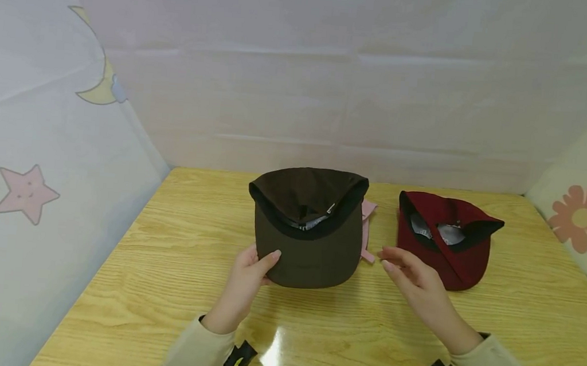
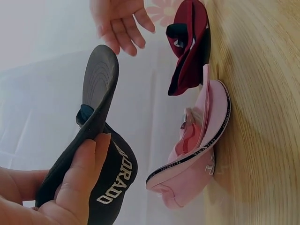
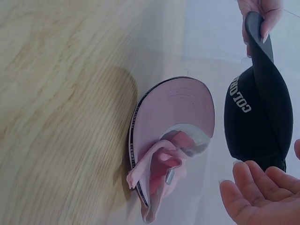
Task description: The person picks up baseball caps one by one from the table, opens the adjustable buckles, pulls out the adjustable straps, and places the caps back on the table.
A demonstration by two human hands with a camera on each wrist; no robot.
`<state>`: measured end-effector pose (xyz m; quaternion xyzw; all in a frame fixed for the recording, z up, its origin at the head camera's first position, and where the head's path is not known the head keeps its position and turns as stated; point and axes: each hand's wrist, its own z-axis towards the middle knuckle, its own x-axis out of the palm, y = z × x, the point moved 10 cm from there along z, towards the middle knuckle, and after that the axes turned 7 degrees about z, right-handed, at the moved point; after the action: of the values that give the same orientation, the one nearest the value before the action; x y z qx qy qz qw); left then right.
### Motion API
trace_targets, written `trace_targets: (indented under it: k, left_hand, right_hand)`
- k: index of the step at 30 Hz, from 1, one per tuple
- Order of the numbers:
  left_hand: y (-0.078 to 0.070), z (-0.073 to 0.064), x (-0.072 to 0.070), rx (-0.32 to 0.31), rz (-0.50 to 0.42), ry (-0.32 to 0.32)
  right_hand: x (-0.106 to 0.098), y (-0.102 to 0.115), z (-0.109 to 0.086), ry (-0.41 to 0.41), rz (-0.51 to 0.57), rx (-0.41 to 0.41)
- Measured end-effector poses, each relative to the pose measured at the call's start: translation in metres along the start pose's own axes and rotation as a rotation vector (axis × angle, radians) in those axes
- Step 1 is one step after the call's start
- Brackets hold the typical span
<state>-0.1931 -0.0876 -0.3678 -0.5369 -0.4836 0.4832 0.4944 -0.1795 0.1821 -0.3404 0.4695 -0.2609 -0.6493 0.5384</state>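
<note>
My left hand (image 1: 244, 279) pinches the brim of a dark baseball cap (image 1: 308, 264), thumb on the brim's underside and fingers beneath. The cap is raised off the table with its inside facing me. White lettering (image 2: 115, 180) runs across its front in the left wrist view. My right hand (image 1: 422, 285) is held in the air to the right of the dark cap, fingers loosely bent around nothing. Behind the dark cap sits a pink cap (image 3: 173, 108), mostly hidden in the head view. A dark red cap (image 1: 465, 268) rests upside down beyond my right hand.
The wooden table (image 1: 171, 288) reaches back to a pale cloth backdrop (image 1: 300, 103). Cloth walls with a printed star (image 1: 26, 193) on the left and a flower (image 1: 582, 218) on the right enclose the sides.
</note>
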Motion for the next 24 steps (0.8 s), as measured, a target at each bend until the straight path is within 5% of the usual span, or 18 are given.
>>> trace_targets:
  k: [6,14,24]
  left_hand:
    - [0.0,0.0,0.005,0.014,-0.013,0.012]
    - [-0.004,-0.002,0.011,0.033,0.01,0.027]
    - [-0.005,-0.004,0.026,0.068,0.05,0.107]
  right_hand:
    - [0.006,0.002,0.001,0.027,-0.006,0.039]
    - [0.02,0.011,0.007,0.079,0.114,-0.012]
    - [0.033,0.007,0.009,0.133,0.178,0.096]
